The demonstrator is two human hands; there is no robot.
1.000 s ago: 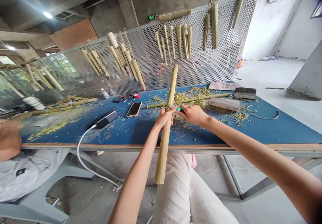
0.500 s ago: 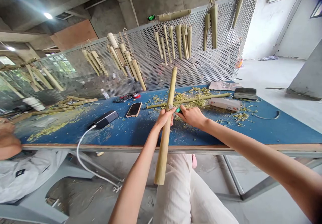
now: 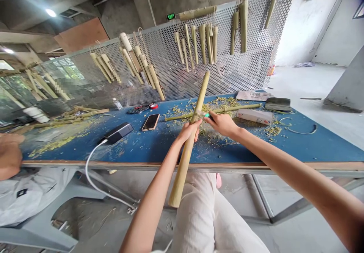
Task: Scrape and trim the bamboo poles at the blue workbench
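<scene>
My left hand [image 3: 190, 130] is wrapped around the middle of a bamboo tube [image 3: 183, 173], which slants from above my lap up over the table. My right hand [image 3: 223, 123] grips the green handle of a knife [image 3: 206, 114]; the small blade lies against the tube just above my left fingers. Its exact shape is hard to make out. Behind the tube, a thinner bamboo pole [image 3: 241, 108] rests on the table among yellow-green shavings [image 3: 224, 102].
The blue table [image 3: 150, 150] carries a phone [image 3: 151, 122], a power bank [image 3: 118, 131] with a white cable, and a long white box [image 3: 254, 116]. Bamboo pieces hang on a perforated metal panel [image 3: 165, 63]. A co-worker's arm [image 3: 10, 156] is at the far left.
The bamboo tube has tilted, its far end swinging right and its near end left. My right hand and knife have moved slightly right and farther up along the tube.
</scene>
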